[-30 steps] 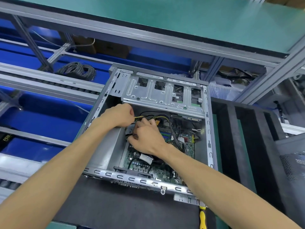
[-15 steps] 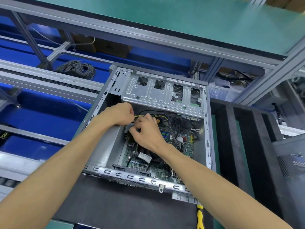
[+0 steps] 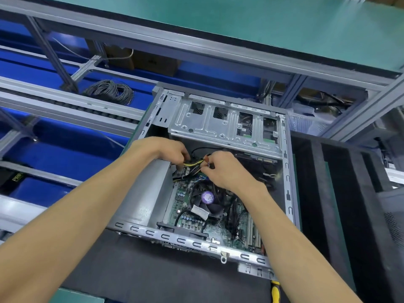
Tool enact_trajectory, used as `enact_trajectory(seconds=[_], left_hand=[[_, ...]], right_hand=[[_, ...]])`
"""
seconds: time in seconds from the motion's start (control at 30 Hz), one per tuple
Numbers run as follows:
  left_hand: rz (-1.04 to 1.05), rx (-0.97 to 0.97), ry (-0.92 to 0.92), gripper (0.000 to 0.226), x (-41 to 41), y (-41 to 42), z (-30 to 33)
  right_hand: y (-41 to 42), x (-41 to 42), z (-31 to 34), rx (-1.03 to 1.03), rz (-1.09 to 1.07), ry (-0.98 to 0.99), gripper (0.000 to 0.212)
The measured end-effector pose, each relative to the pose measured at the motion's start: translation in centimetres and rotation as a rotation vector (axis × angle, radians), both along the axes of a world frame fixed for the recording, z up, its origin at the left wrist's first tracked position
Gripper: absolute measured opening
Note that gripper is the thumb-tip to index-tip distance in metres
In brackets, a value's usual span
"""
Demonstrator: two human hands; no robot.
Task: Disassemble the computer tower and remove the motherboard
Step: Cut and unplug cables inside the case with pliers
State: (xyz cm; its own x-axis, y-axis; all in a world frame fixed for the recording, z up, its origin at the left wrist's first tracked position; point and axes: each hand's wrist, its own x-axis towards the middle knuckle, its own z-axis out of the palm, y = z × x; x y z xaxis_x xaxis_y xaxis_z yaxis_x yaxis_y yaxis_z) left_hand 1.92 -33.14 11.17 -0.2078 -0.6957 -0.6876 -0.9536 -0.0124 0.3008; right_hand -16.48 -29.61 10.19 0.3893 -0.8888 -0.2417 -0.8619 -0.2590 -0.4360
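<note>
The open grey computer tower [image 3: 288, 193] lies on its side on a dark foam mat. Inside it sits the green motherboard [image 3: 220, 232] with a black CPU fan [image 3: 207, 199] bearing a purple sticker. A bundle of yellow and black power cables [image 3: 192, 164] runs between my hands near the upper left of the board. My left hand [image 3: 166, 149] grips the bundle's left end, fingers curled over it. My right hand [image 3: 227, 169] pinches the bundle's right end between thumb and fingers. The connector itself is hidden by my fingers.
A silver drive cage [image 3: 225, 125] spans the top of the case. A grey power supply box [image 3: 146, 197] fills the case's left side. A yellow-handled tool [image 3: 276, 291] lies at the mat's front edge. Black foam dividers [image 3: 341, 204] stand to the right; blue conveyor bins [image 3: 54, 158] lie left.
My right hand has lifted up and to the right off the board, uncovering the CPU fan, and now pinches the cable bundle higher up. My left hand stays on the bundle.
</note>
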Motion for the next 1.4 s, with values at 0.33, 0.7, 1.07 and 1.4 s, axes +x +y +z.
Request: enact_trajectory(seconds=[0.33,0.7,1.07,1.4], left_hand=[[0.0,-0.012,0.022,0.031,0.0,-0.6,-1.3],[0.038,-0.046,-0.019,0.014,1.0,-0.7,-1.5],[0.284,-0.019,0.119,0.033,1.7,0.0,-1.0],[0.005,-0.133,0.053,0.031,-1.3,-0.3,-1.1]], right_hand=[[0.0,0.5,0.3,0.006,-0.051,-0.019,0.028],[0.4,0.8,0.2,0.037,-0.033,0.118,0.046],[-0.3,0.9,0.0,0.106,-0.012,0.211,0.039],[0.0,1.1,-0.1,0.093,0.014,0.256,0.037]])
